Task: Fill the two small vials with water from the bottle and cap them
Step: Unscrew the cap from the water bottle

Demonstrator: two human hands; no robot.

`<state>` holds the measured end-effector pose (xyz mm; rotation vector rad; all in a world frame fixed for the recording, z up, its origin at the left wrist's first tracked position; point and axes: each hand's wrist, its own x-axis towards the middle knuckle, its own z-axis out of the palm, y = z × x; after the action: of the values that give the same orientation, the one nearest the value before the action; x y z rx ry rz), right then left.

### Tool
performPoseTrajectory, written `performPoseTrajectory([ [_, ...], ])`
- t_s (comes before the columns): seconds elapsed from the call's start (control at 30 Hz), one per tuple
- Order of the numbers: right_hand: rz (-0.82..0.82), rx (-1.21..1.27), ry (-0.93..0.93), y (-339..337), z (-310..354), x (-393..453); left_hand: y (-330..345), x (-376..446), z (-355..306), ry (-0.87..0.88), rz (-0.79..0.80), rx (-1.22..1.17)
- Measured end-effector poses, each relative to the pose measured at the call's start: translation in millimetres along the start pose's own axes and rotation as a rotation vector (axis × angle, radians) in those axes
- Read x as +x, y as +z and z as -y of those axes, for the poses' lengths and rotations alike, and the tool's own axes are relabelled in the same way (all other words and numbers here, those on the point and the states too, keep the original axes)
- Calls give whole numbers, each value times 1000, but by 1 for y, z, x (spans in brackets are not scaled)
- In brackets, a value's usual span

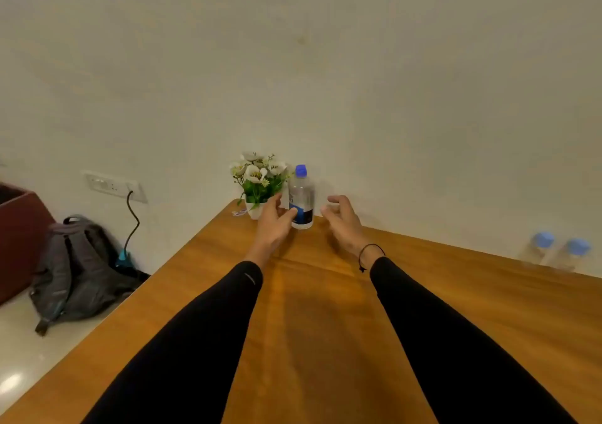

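Vials [557, 251], two with blue caps, are seen at three o'clock on the wooden table [456, 309], touching or nearly so, close against the wall and well apart from both hands; they are blurred, so their contents cannot be told. The water bottle [301, 197], blue cap on, stands upright at twelve o'clock beside a small flower pot [257, 184]. The left hand [273, 220] is spread around the bottle's left side, thumb touching or almost touching the label; the right hand [342, 218] is held loosely curled just to its right, nothing being gripped. A clumsy grab could tip the tall bottle into the flowers; a long reach to the vials would be needed, and one could be knocked over.
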<state>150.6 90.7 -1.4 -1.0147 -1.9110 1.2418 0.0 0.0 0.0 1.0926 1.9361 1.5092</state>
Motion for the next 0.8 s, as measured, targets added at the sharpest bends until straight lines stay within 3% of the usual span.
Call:
performPoseTrajectory([
  [0.13,55,-7,-38,28,3,21,10,19,10,29,54,-21],
  [0.43,11,-86,-48,35,-5,26,17,15,22,77,36,40],
  [0.8,84,-153,-34,-12,-1,-100,-7,-91,3,111,281,100],
])
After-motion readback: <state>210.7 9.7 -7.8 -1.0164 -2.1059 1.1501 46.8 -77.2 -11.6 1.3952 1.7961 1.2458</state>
